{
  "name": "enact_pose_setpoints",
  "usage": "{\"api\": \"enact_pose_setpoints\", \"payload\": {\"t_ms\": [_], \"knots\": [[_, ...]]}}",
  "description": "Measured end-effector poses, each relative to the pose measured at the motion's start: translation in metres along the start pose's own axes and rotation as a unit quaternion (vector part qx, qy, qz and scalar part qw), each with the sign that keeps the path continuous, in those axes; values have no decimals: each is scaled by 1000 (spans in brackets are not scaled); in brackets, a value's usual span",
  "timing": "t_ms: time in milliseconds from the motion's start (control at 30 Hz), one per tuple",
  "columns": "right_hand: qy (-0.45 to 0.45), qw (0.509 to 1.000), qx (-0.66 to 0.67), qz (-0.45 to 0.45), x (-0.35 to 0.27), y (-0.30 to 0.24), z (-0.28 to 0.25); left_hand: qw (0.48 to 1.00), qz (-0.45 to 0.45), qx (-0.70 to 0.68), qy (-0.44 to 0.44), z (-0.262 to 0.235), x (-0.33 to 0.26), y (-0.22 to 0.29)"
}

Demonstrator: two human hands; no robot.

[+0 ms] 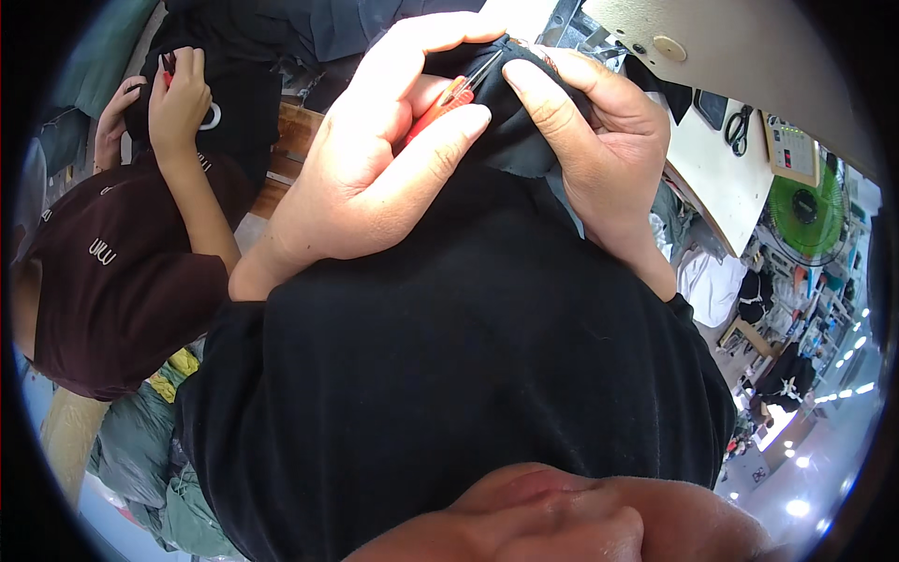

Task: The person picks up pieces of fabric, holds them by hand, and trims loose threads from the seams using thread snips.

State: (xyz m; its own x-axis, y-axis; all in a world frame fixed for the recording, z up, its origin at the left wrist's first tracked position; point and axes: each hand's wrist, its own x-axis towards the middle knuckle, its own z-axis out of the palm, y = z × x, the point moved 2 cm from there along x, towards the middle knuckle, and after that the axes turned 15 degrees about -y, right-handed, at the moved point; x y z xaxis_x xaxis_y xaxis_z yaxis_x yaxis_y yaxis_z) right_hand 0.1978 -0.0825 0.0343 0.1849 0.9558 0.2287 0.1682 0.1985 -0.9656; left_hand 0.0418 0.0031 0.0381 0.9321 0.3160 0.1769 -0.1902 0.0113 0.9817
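My left hand [365, 159] grips a small red-handled cutting tool [448, 101] between thumb and fingers, its thin metal tip pointing up and right into a fold of black fabric [510, 140]. My right hand [599, 131] pinches that fabric from the right, thumb on top and fingers curled under it. Both hands are held close together, in front of my chest in a black shirt [449, 375]. The tool's tip is partly hidden in the fold.
A co-worker in a dark maroon shirt [112, 272] sits at the left, their hands [178, 94] on dark cloth. A beige sewing machine [712, 47] stands over a white table [721, 187] with black scissors [738, 126]. A green fan [805, 206] is at the right.
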Motion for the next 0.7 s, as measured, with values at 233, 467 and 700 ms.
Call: {"api": "enact_pose_setpoints", "payload": {"t_ms": [233,467,700], "knots": [[-1,999,-50,-5,2,-2,-2,999,-24,-19,9,1,2,-1],[-1,992,-119,-37,3,-4,-3,993,-60,-100,4,-2,2,6],[-13,986,-158,-55,5,-10,-3,988,-29,-151,22,-1,2,-6]]}}
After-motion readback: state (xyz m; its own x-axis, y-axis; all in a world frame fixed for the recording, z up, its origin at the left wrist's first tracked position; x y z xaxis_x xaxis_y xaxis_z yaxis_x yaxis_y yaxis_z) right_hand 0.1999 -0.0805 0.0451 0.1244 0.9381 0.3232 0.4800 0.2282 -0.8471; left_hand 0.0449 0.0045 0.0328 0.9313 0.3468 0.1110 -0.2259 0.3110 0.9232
